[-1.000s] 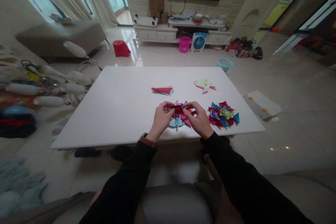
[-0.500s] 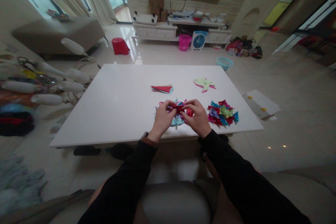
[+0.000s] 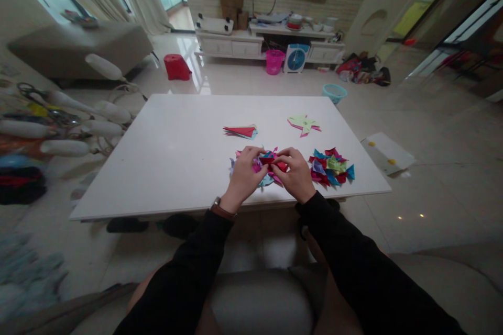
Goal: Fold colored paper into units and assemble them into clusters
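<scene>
Between my left hand (image 3: 247, 170) and my right hand (image 3: 294, 171) is a small red folded paper piece (image 3: 267, 160), its fine shape too small to make out. Both hands pinch it with thumb and fingers, one at each side. Under and around them lies a pile of coloured folded papers (image 3: 267, 180), partly covered by the hands. To the right sits a heap of folded paper pieces (image 3: 332, 166) in red, blue, purple and green. Farther back are a fanned stack of red and pale blue folded paper (image 3: 240, 131) and some green and pink folded paper (image 3: 304, 124).
The white table (image 3: 173, 157) spans the space before me. Beyond it stand a turquoise basket (image 3: 335, 93), a pink bin (image 3: 274, 63) and a red stool (image 3: 176, 67). A white board (image 3: 388, 153) lies right of the table, and white rounded objects (image 3: 104, 128) crowd its left side.
Both hands still grip the red paper piece, which now shows a broader red face between the fingers. The whole view has shifted slightly.
</scene>
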The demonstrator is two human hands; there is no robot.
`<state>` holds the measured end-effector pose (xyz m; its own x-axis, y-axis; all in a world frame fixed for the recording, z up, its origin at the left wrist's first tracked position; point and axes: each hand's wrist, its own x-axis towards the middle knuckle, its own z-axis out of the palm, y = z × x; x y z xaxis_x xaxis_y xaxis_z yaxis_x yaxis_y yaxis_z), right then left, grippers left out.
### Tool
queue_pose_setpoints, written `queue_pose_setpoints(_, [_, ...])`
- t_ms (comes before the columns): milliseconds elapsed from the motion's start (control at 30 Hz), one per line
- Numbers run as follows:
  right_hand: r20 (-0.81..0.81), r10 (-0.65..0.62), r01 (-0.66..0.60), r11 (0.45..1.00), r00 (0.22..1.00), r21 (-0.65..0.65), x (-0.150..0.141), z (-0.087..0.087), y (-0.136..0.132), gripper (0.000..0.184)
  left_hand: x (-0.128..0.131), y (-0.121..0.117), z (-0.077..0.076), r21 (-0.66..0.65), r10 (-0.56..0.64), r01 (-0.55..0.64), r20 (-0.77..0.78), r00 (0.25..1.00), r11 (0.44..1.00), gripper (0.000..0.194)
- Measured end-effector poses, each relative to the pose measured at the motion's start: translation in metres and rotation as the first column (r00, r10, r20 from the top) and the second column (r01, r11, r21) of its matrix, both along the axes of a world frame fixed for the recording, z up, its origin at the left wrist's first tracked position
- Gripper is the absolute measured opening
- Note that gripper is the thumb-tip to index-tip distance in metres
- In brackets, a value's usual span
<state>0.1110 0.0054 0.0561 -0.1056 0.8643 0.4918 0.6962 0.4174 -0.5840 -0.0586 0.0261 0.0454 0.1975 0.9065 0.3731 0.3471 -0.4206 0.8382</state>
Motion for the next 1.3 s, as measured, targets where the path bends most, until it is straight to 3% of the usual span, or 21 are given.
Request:
queue_pose_setpoints(100, [0.058,0.001,-0.001,1.000,0.998,0.005,0.000,-0.002,0.000,0.010,-0.001,-0.002,0.000,0.123,-0.042,0.063,-0.168,0.985,0.990,0.015])
queue_pose_setpoints(233, [0.114,0.017,-0.020,1.000,0.993,0.020,0.000,-0.003,-0.001,0.009,-0.001,-0.001,-0.004,0.143,-0.048,0.088,-0.259,0.965,0.986,0.012])
queue_pose_setpoints(667, [0.130,0.016,-0.016,1.000,0.991,0.003,0.001,-0.006,0.001,0.013,-0.002,0.000,-0.007,0.111,-0.050,0.079,-0.249,0.967,0.991,0.010])
queue_pose_setpoints(800, [0.169,0.017,-0.017,1.000,0.985,-0.001,0.001,-0.006,0.000,0.012,-0.002,0.001,-0.009,0.134,-0.052,0.093,-0.278,0.959,0.987,0.004])
queue_pose_setpoints(1300, [0.280,0.048,-0.033,0.998,0.959,-0.057,0.000,-0.008,-0.001,0.011,-0.005,0.000,-0.006,0.211,-0.049,0.157,-0.442,0.896,0.965,0.016])
